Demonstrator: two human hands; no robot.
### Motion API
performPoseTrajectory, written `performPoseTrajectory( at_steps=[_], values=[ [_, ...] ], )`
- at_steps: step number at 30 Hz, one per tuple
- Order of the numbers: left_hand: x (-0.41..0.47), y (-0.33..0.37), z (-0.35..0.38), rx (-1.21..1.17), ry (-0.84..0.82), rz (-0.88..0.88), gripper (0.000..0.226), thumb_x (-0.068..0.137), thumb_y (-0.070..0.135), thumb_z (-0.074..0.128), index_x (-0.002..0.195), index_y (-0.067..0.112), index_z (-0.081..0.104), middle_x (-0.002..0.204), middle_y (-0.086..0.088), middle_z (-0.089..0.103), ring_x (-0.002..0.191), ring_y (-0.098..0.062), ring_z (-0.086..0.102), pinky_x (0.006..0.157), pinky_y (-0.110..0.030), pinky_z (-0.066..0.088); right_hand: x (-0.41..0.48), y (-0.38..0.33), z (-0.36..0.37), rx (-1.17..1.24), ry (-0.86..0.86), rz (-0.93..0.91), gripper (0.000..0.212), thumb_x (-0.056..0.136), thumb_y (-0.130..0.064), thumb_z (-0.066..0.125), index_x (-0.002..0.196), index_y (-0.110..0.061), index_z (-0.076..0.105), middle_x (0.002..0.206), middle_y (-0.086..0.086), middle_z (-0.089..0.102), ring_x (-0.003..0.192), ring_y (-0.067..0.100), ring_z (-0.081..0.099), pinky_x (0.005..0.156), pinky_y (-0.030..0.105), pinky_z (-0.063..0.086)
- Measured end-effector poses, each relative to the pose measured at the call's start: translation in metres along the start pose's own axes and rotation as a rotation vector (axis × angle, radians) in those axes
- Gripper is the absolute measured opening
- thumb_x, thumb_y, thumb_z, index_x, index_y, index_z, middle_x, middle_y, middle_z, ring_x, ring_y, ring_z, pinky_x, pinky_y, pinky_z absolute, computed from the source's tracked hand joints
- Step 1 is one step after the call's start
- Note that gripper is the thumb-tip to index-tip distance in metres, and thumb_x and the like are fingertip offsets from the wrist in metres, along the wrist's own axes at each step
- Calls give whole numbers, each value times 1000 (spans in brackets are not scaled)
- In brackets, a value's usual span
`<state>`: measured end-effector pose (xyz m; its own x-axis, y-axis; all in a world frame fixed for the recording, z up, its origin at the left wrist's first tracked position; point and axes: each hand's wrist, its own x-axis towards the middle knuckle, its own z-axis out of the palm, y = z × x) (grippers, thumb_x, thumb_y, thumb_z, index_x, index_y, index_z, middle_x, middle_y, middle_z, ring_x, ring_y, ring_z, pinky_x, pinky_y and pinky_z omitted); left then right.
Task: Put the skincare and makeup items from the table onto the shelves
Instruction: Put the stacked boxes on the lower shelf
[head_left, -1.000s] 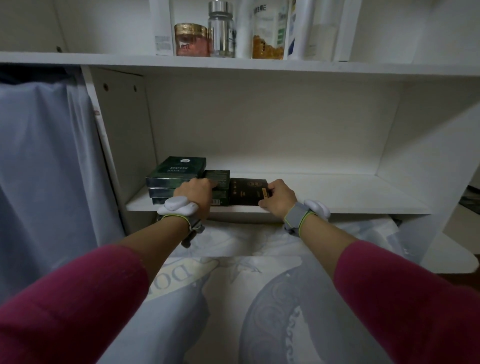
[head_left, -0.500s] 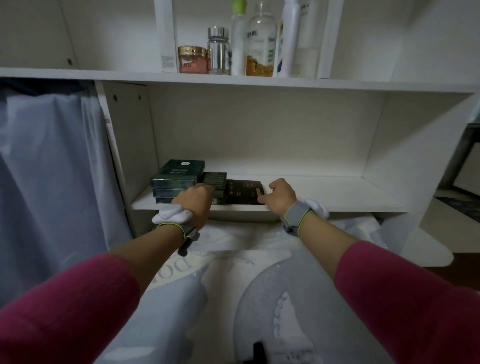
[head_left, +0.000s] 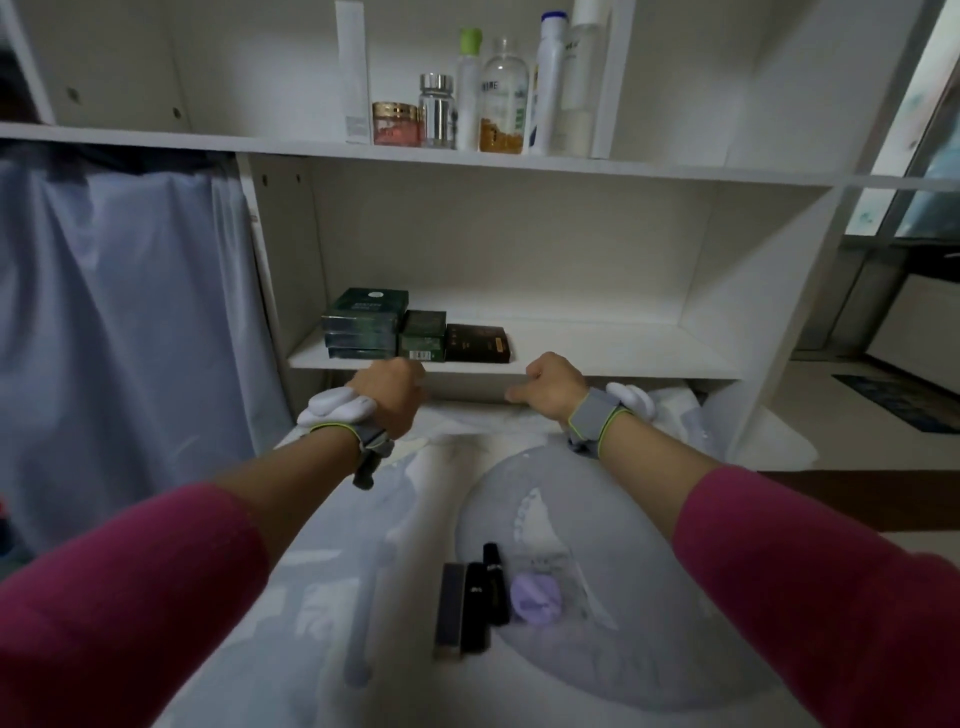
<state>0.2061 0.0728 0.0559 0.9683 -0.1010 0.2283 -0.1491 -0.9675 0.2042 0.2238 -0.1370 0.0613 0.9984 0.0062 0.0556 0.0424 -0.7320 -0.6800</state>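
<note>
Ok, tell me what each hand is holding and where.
Nothing: the left hand and right hand are both curled and empty, short of the boxes.

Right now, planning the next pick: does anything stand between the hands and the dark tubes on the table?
Nothing visible does. The left hand and right hand hover empty by the lower shelf edge; the dark tubes lie on the tablecloth nearer the person, beside a purple puff.
</note>
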Motion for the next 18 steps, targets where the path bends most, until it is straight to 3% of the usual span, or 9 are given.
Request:
performPoseTrajectory(
  at_steps=[1,3,5,7,10,12,14,16,18],
  values=[
    [-8,3,-2,9,-12,-15,12,93,22,53,96,15,63,98,-9,65,85,-30,62,69,-36,48,-9,-1,0,-13,-11,-2,22,86,-23,70,91,-7,54,82,10,49,78,25,50,68,30,37],
    [-25,6,-4,-2,-22,-41,19,94,28,54,101,13,64,99,-9,66,86,-30,63,71,-35,49,-26,-1,3,-34,-32,-5,37,86,-22,70,67,-11,41,65,4,36,58,18,37,56,29,28],
    [-37,5,-2,-48,-42,-58,27,94,36,55,107,14,65,104,-10,67,87,-30,65,78,-38,54,-41,1,7,-42,-44,-15,44,84,-21,72,60,-10,36,63,3,31,57,17,33,55,32,28],
    [-49,5,0,-88,-70,-71,35,93,40,56,118,15,62,114,-9,66,92,-29,65,84,-40,54,-59,2,10,-57,-48,-19,33,83,-22,73,74,4,55,74,12,45,72,25,47,69,37,43],
    [-68,7,1,-167,-119,-110,41,91,42,59,124,18,58,119,-8,64,94,-28,66,86,-41,55,-79,9,15,-111,-94,-12,46,85,-28,71,109,10,61,110,21,61,104,35,58,89,40,48],
    [-77,11,2,-181,-177,-129,44,91,41,60,125,14,57,114,-11,66,95,-28,67,85,-41,56,-87,13,18,-177,-152,7,33,84,-33,71,87,-1,64,92,13,62,84,28,59,74,35,49],
    [-88,15,7,-245,-251,-167,43,90,39,62,120,8,58,105,-15,69,89,-28,71,80,-41,59,-94,20,23,-244,-210,44,44,83,-36,71,58,-11,45,63,5,48,56,19,46,51,29,39],
    [-100,19,14,-335,-332,-220,43,90,38,63,110,0,62,95,-17,71,78,-28,73,71,-41,61,-102,27,29,-292,-246,65,50,82,-37,73,54,-13,38,57,4,43,51,17,42,47,28,34],
    [-109,21,22,-381,-417,-259,45,88,39,65,104,-3,63,90,-17,71,73,-28,73,67,-43,62,-112,32,34,-310,-280,100,45,80,-35,74,56,-13,43,57,4,47,50,17,45,45,27,37]
  ],
)
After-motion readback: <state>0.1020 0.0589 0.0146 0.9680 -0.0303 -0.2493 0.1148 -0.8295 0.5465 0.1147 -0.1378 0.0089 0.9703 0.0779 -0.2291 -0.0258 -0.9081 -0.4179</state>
